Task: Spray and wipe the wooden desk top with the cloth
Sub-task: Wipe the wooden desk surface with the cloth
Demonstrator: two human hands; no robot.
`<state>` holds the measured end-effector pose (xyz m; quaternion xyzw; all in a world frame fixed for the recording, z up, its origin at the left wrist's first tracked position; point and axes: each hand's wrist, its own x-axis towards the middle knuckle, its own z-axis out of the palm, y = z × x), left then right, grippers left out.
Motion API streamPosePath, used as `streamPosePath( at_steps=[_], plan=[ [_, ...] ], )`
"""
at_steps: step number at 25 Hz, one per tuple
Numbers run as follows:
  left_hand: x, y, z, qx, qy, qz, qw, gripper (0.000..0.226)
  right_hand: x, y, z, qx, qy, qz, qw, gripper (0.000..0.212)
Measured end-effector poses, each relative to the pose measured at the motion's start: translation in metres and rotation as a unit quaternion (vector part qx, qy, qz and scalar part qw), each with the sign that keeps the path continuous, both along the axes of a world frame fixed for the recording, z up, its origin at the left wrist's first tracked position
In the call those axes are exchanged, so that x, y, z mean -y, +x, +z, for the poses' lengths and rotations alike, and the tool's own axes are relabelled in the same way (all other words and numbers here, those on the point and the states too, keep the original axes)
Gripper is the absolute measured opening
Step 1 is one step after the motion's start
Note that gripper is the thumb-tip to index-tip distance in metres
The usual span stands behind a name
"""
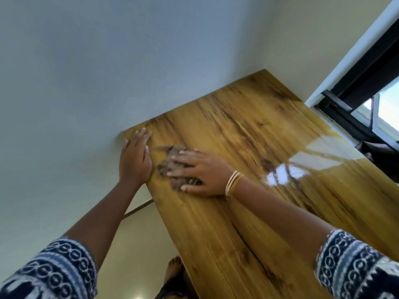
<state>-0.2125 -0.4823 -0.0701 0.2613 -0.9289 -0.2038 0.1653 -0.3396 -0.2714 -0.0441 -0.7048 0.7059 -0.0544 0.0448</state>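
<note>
The wooden desk top [248,190] runs from the lower middle to the far wall corner, glossy with window glare at its right. A brown cloth [170,167], blurred by motion, lies near the desk's far left corner. My right hand [200,171] presses flat on the cloth with fingers spread; bangles circle the wrist. My left hand [135,158] rests flat on the desk's left edge beside the cloth, fingers straight and pointing to the wall. No spray bottle is in view.
A pale wall [108,72] borders the desk at the far side. A dark-framed window [367,100] stands at the right. My bare foot [172,270] shows on the floor [138,244] left of the desk.
</note>
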Motion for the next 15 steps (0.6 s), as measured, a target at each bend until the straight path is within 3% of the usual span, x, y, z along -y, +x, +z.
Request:
streamPosePath(
  at_steps=[3,7,9,10,12,15],
  plan=[
    [0.002,0.0,-0.005,-0.013,0.007,0.001,1.0,0.051,-0.02,-0.108,0.001,0.02,-0.043,-0.205,0.978,0.053],
    [0.001,-0.002,-0.008,-0.032,0.01,0.012,0.999,0.051,-0.064,-0.197,0.009,0.034,-0.018,-0.548,0.836,0.054],
    [0.0,-0.004,-0.009,-0.041,0.012,0.02,0.999,0.051,-0.05,-0.189,0.01,0.026,-0.001,-0.619,0.785,0.057],
    [-0.001,-0.005,-0.009,-0.044,0.013,0.022,0.999,0.051,-0.034,-0.178,0.009,0.026,-0.005,-0.629,0.777,0.058],
    [-0.002,-0.004,-0.007,-0.048,0.012,0.026,0.998,0.051,0.008,-0.144,0.007,0.021,-0.019,-0.587,0.809,0.057],
    [-0.006,-0.003,-0.003,-0.047,0.017,0.056,0.997,0.051,0.075,-0.073,0.0,-0.002,-0.041,-0.438,0.898,0.053]
  ],
)
